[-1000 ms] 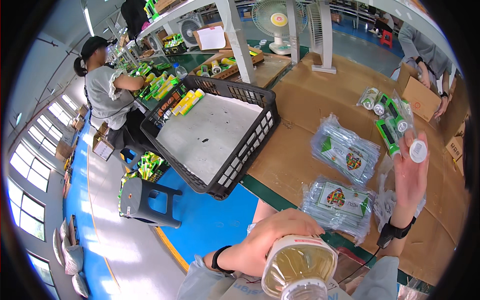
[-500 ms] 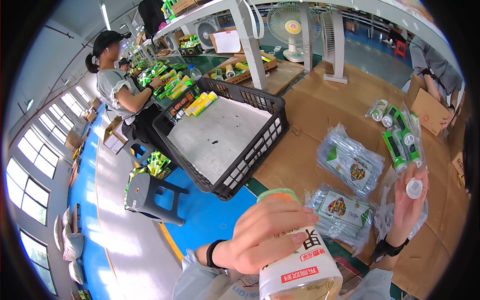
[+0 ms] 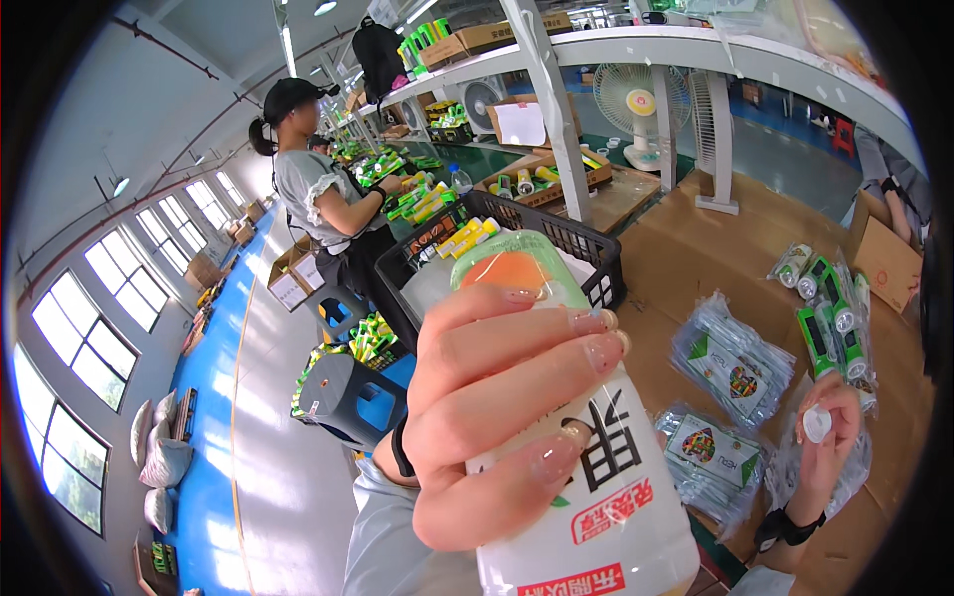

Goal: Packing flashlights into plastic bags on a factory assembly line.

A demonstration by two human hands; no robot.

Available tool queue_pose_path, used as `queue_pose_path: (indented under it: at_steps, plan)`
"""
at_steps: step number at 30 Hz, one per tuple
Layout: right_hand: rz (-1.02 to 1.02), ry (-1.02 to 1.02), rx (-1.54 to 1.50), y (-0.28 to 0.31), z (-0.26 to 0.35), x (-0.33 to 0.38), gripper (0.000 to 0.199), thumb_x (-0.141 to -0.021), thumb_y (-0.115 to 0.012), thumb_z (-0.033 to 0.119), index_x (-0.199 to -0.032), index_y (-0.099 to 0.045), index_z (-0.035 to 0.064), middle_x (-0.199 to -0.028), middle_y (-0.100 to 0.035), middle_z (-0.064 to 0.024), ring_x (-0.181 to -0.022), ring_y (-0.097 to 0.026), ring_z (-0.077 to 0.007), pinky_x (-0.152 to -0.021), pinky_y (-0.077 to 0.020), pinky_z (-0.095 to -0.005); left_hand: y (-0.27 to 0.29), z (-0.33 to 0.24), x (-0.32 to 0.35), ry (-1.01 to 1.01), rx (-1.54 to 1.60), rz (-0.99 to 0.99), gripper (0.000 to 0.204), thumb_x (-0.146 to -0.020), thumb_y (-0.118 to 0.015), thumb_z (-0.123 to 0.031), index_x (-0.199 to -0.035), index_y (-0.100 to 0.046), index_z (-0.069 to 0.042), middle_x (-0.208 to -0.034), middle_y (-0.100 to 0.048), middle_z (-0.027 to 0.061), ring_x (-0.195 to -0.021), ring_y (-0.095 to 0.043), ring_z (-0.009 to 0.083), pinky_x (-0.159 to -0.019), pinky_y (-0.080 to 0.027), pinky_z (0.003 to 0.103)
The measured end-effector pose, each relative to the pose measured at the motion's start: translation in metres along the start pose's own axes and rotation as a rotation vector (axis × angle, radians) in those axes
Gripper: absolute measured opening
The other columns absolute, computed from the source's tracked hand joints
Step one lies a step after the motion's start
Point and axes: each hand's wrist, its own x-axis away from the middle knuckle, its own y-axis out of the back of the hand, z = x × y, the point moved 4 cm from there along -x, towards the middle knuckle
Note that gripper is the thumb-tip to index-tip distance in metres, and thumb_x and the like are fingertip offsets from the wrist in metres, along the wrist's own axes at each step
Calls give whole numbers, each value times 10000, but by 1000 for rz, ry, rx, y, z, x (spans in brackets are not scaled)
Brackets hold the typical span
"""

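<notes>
Close in front of me, my left hand [image 3: 517, 407] wraps its fingers round a large plastic drink bottle [image 3: 636, 507]. The bottle has a white label with red and black print, and a green and orange part at its far end. It is tilted and partly covers the black crate. At the right, my right hand [image 3: 833, 437] is closed on a small round white bottle cap [image 3: 817, 424], held by the fingers above the table. Just beyond it lie several green and white cylinders [image 3: 820, 338] in clear plastic wrapping. To its left are two stacks of clear plastic bags with printed cards [image 3: 735, 368].
A black plastic crate [image 3: 608, 283] with yellow-green tubes stands beyond the bottle. Brown cardboard [image 3: 661, 258] covers the table. A person [image 3: 318, 189] works at the far left bench, another person's arm [image 3: 899, 214] shows at right. Grey stool [image 3: 343, 392], white fan [image 3: 641, 109].
My left hand has raised the bottle closer to the view, so it now covers part of the crate. The whole view has tilted upward. My right hand still holds the cap.
</notes>
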Motion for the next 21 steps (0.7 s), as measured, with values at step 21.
queue_pose_path:
  at_steps: [21]
  plan:
    - [-88,-8,27,-4,10,3,603,-830,-699,395,-1200,-491,-33,-913,-571,-88,-661,-543,-86,-512,-412,-181,-4,3,-26,-174,15,-134,321,-810,-646,-143,-1003,-393,-100,-936,-646,183,-742,-652,311,-656,-459,408]
